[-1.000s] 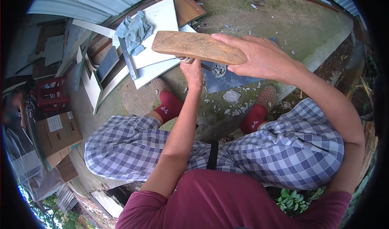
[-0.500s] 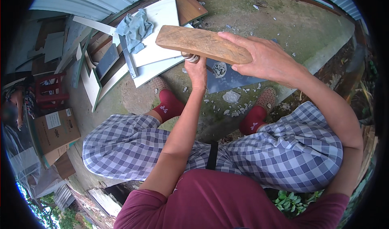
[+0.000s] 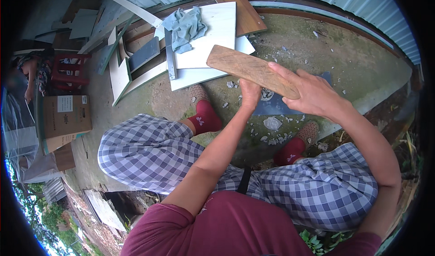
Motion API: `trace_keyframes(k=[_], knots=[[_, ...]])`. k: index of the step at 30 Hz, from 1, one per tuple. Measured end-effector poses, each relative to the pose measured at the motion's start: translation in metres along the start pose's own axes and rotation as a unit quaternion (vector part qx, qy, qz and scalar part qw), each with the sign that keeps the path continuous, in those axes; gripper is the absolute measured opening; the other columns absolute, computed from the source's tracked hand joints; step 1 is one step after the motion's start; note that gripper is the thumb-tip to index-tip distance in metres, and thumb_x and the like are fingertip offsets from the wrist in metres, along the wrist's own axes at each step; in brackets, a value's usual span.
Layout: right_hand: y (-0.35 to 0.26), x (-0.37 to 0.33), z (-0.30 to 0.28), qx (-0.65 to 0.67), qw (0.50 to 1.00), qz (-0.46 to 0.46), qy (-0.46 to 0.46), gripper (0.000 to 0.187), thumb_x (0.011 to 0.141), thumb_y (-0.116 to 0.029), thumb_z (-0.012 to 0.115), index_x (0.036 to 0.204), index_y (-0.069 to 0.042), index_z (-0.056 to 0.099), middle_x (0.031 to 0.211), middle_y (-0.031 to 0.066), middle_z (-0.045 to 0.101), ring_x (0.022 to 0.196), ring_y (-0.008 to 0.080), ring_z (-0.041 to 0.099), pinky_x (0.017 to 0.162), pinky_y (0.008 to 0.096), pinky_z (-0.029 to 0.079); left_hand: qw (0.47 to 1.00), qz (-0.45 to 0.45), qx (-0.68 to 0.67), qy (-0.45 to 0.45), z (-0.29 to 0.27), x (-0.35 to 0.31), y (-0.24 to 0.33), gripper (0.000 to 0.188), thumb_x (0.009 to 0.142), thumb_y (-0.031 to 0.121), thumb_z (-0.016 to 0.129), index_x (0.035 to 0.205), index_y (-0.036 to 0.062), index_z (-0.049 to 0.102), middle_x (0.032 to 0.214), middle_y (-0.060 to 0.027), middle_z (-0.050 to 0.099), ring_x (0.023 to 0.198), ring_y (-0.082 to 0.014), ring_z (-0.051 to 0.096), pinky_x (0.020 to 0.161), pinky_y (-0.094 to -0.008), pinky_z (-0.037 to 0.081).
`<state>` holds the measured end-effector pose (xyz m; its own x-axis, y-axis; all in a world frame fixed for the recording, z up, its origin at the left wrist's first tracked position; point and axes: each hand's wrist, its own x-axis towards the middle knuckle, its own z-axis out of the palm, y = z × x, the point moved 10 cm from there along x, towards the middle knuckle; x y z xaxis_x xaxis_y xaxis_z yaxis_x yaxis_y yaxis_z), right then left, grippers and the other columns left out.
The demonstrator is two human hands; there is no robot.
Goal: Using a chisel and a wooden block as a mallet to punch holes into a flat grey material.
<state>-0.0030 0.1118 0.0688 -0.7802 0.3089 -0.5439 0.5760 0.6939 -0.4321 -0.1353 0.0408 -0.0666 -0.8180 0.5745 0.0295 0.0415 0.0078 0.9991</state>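
Observation:
My right hand (image 3: 315, 90) grips one end of a thick, worn wooden block (image 3: 251, 70), which stretches up and to the left above my left hand (image 3: 249, 95). My left fingers are wrapped round an upright chisel; the block hides nearly all of it now, though its ringed handle top shows in the earlier view. Just right of the left fist, a round whitish lump (image 3: 267, 94) lies on a dark flat sheet (image 3: 277, 108) on the ground. Whether the block touches the chisel cannot be made out.
Broken pale chunks (image 3: 273, 123) are scattered between my feet. Ahead to the left lie white boards (image 3: 217, 29) with a blue-grey cloth (image 3: 185, 27) on them. Cardboard boxes (image 3: 68, 118), a red plastic chair (image 3: 70, 75) and another person (image 3: 32, 75) are at the far left.
The view has turned, so the surroundings sit further right and lower. The block now covers the chisel's handle top, which showed beneath it before. Both hands keep their grips.

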Motion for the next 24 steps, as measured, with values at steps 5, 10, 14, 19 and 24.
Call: trace_keyframes(k=[5,10,14,19,24], knots=[[0.006,-0.006,-0.002,0.110,0.992,-0.050,0.043,0.081,0.078,-0.029,0.064,0.147,-0.031,0.022,0.110,0.0236,0.058,0.105,0.0377,0.058,0.090,0.0451,0.045,0.999,0.006,0.035,-0.032,0.005,-0.006,0.006,0.018,0.083,0.003,0.061,0.100,-0.0025,0.063,0.095,-0.0102,0.068,0.092,-0.0184,0.063,0.082,-0.0308,0.048],[0.001,-0.007,-0.001,0.159,0.985,-0.047,0.044,0.082,0.078,-0.029,0.064,0.148,-0.030,0.021,0.109,0.0232,0.059,0.104,0.0381,0.058,0.091,0.0455,0.043,0.999,0.003,0.002,-0.048,0.007,-0.006,-0.002,0.019,0.083,0.005,0.063,0.101,-0.0023,0.063,0.097,-0.0099,0.068,0.093,-0.0185,0.063,0.082,-0.0307,0.048],[0.004,-0.003,0.004,0.144,0.987,-0.059,0.042,0.083,0.078,-0.029,0.065,0.148,-0.029,0.020,0.107,0.0241,0.058,0.103,0.0389,0.058,0.091,0.0457,0.043,0.999,0.002,0.019,-0.048,0.005,-0.006,-0.007,0.019,0.083,0.005,0.063,0.101,-0.0023,0.063,0.097,-0.0103,0.068,0.093,-0.0188,0.063,0.082,-0.0306,0.048],[0.003,-0.004,0.007,0.146,0.987,-0.059,0.040,0.084,0.077,-0.030,0.065,0.148,-0.031,0.020,0.106,0.0242,0.058,0.103,0.0386,0.058,0.090,0.0454,0.044,0.999,0.017,0.022,-0.036,0.001,-0.009,-0.001,0.019,0.084,0.005,0.061,0.102,-0.0028,0.062,0.097,-0.0108,0.068,0.092,-0.0194,0.063,0.082,-0.0311,0.048],[-0.001,-0.005,0.006,0.142,0.988,-0.051,0.033,0.085,0.077,-0.028,0.066,0.148,-0.029,0.020,0.115,0.0242,0.055,0.108,0.0384,0.056,0.093,0.0447,0.043,0.999,0.019,0.010,-0.037,0.001,-0.009,-0.003,0.021,0.085,0.006,0.060,0.103,-0.0037,0.061,0.098,-0.0121,0.067,0.093,-0.0209,0.063,0.082,-0.0319,0.048]])
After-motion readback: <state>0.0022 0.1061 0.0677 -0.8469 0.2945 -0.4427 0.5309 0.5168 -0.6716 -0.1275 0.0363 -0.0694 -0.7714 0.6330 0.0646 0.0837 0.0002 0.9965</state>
